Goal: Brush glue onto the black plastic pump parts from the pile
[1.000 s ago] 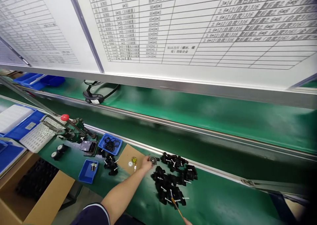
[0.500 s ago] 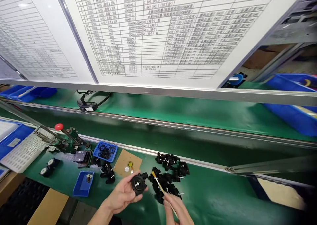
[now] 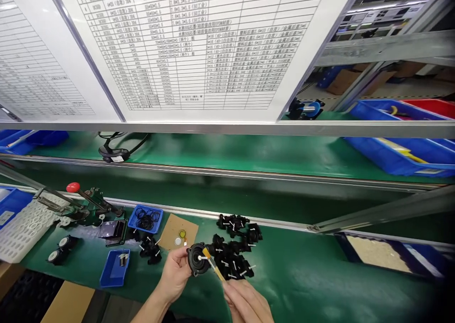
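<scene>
The left hand [image 3: 174, 273] has its grip closed around a round black part [image 3: 196, 259], held up above the green worktop [image 3: 302, 275] at about 6 o'clock in the view. The right hand [image 3: 245, 301], at 5 o'clock from the part, pinches a small brush [image 3: 212, 265] whose tip touches the part's face. A heap of black parts [image 3: 232, 247] lies just at 2 o'clock from it; a cardboard square [image 3: 177, 231] sits at 11 o'clock.
</scene>
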`<state>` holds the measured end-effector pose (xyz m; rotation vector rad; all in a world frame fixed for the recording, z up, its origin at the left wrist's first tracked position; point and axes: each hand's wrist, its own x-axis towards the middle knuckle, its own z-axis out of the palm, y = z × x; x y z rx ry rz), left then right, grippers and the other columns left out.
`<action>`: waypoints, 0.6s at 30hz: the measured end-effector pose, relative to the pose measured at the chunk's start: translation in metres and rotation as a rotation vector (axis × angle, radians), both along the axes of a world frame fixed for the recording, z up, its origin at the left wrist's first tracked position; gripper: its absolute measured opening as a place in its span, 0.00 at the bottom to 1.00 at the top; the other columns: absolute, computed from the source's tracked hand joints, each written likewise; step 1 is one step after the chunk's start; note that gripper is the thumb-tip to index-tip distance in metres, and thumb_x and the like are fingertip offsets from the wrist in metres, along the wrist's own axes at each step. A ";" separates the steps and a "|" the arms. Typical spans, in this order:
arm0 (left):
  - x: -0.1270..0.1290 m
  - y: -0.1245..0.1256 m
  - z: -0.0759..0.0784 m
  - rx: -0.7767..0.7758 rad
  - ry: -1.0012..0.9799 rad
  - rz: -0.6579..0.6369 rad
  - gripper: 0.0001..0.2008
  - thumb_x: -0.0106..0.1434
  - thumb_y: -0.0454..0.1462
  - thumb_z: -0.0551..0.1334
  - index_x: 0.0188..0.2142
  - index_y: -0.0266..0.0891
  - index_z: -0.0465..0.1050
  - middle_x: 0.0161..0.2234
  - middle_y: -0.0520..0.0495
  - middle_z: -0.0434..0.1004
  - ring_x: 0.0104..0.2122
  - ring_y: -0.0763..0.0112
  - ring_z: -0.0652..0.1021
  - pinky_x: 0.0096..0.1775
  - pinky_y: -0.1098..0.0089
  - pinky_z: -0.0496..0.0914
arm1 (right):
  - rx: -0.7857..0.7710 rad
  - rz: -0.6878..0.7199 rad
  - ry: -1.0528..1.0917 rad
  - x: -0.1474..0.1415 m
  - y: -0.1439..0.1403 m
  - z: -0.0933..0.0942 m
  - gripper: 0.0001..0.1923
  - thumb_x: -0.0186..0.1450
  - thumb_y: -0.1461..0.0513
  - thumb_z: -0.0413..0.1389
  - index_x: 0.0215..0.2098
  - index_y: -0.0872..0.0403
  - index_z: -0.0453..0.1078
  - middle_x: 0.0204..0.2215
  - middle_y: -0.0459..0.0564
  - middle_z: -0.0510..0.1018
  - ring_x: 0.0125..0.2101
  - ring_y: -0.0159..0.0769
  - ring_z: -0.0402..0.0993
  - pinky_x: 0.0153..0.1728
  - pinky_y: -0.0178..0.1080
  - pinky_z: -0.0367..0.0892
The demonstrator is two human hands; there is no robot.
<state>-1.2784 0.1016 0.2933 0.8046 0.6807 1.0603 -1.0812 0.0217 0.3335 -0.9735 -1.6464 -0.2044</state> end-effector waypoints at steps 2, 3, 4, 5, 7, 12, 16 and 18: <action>0.001 0.000 -0.001 0.028 0.015 0.000 0.20 0.56 0.43 0.81 0.45 0.39 0.86 0.35 0.43 0.82 0.35 0.72 0.77 0.40 0.75 0.73 | -0.001 0.041 0.014 0.001 0.002 0.001 0.16 0.69 0.76 0.55 0.50 0.59 0.77 0.34 0.55 0.82 0.31 0.37 0.79 0.29 0.38 0.77; 0.001 -0.001 -0.001 0.038 0.021 0.006 0.19 0.55 0.43 0.81 0.44 0.38 0.85 0.34 0.43 0.81 0.34 0.72 0.77 0.39 0.75 0.73 | -0.004 0.057 0.019 0.002 0.002 0.001 0.17 0.68 0.77 0.55 0.50 0.60 0.77 0.35 0.56 0.82 0.32 0.37 0.79 0.28 0.38 0.77; 0.002 -0.001 -0.001 0.043 0.028 0.012 0.20 0.55 0.43 0.81 0.43 0.37 0.84 0.33 0.44 0.81 0.33 0.73 0.76 0.38 0.76 0.73 | -0.010 0.069 0.024 0.002 0.001 0.000 0.17 0.68 0.78 0.55 0.51 0.60 0.77 0.35 0.56 0.82 0.32 0.37 0.79 0.28 0.38 0.76; 0.002 -0.001 0.000 0.044 0.034 0.019 0.20 0.54 0.43 0.81 0.42 0.37 0.82 0.33 0.45 0.80 0.31 0.74 0.76 0.36 0.76 0.73 | -0.015 0.077 0.027 0.003 0.001 -0.001 0.18 0.68 0.78 0.55 0.51 0.61 0.77 0.35 0.57 0.82 0.32 0.37 0.78 0.27 0.38 0.75; 0.004 -0.002 0.001 0.040 0.044 0.030 0.21 0.54 0.42 0.81 0.41 0.37 0.78 0.32 0.47 0.79 0.29 0.75 0.75 0.32 0.78 0.70 | -0.017 0.085 0.030 0.004 -0.001 -0.003 0.19 0.68 0.77 0.54 0.53 0.61 0.76 0.35 0.57 0.81 0.31 0.37 0.77 0.26 0.38 0.74; 0.007 -0.003 0.000 0.047 0.041 0.030 0.22 0.56 0.42 0.81 0.37 0.38 0.70 0.28 0.52 0.74 0.24 0.79 0.70 0.26 0.80 0.66 | -0.042 0.072 -0.006 0.007 -0.005 -0.001 0.16 0.69 0.77 0.54 0.52 0.62 0.76 0.34 0.58 0.81 0.31 0.38 0.77 0.26 0.38 0.73; 0.007 -0.004 0.002 0.065 0.046 0.007 0.23 0.56 0.47 0.80 0.37 0.37 0.72 0.29 0.50 0.76 0.26 0.76 0.74 0.29 0.76 0.71 | -0.024 0.033 -0.032 0.006 -0.006 0.001 0.15 0.69 0.77 0.54 0.50 0.63 0.76 0.33 0.58 0.80 0.31 0.37 0.77 0.26 0.38 0.73; 0.006 -0.005 0.005 0.095 0.050 -0.052 0.23 0.60 0.52 0.76 0.38 0.36 0.75 0.28 0.48 0.77 0.23 0.75 0.75 0.27 0.74 0.73 | -0.026 0.014 -0.058 0.004 -0.006 0.003 0.14 0.70 0.76 0.54 0.49 0.63 0.77 0.33 0.58 0.81 0.31 0.37 0.77 0.27 0.38 0.73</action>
